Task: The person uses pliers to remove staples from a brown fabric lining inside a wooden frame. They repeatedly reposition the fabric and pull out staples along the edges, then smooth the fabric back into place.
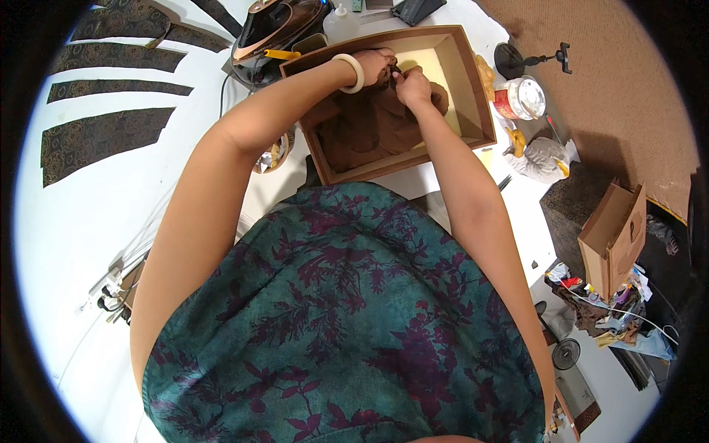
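In the open-topped box [478,88], left hand [375,63] and right hand [415,87] tightly pinch brown fabric [369,129]; likely light, limp, best held by folds

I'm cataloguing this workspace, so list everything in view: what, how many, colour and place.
Open box: one, brown, upper centre
Brown cloth: count unclear, brown, inside the box
Iron: one, black and copper, upper left
Squeeze bottle: one, whitish, behind the box
Stand: one, black, upper right
Jar: one, red and white, right of the box
Glove-like bundle: one, grey and yellow, below the jar
Patterned strips: several, dark, upper left
Carton: one, brown, right
Clutter: many pieces, mixed colours, below the carton
Table: one, white, under the box
Floor: one, brown, upper right
Garment: one, teal and purple, lower centre
Bangle: one, cream, over the box
Left hand: one, bare, at the cloth
Right hand: one, bare, at the cloth
Arms: two, bare, either side
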`<state>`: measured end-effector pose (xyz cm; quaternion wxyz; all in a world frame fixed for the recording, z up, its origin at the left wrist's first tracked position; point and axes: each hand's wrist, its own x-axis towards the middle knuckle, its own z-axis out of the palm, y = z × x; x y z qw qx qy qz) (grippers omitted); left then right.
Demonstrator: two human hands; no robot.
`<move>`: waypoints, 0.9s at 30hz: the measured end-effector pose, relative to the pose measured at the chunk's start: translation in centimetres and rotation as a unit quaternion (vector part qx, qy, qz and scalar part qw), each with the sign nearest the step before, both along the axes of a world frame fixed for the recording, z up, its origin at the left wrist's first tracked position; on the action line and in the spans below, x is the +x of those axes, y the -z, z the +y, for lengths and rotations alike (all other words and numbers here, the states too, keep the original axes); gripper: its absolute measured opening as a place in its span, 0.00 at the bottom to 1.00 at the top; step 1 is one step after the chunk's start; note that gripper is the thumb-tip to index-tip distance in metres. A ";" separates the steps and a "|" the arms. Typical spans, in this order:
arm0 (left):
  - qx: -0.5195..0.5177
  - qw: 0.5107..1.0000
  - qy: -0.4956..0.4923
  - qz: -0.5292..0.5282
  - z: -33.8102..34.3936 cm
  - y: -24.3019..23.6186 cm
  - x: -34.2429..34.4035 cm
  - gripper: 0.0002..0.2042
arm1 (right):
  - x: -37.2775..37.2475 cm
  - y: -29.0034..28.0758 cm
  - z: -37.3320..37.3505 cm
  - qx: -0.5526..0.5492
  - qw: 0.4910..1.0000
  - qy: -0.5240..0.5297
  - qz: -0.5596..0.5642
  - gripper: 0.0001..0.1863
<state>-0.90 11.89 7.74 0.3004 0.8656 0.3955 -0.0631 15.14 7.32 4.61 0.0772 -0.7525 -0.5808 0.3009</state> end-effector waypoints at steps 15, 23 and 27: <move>0.014 1.000 -0.005 -0.012 -0.2 -0.1 -0.2 0.31 | 1.0 -0.3 0.2 -0.030 0.999 -0.028 0.004 0.30; 0.019 0.999 -0.008 -0.025 -0.1 0.3 -0.3 0.32 | 0.8 -0.1 0.1 -0.029 1.000 -0.006 0.002 0.29; 0.024 0.999 -0.010 -0.037 0.0 0.8 -0.4 0.31 | 0.6 0.4 0.4 -0.024 1.000 0.014 -0.008 0.27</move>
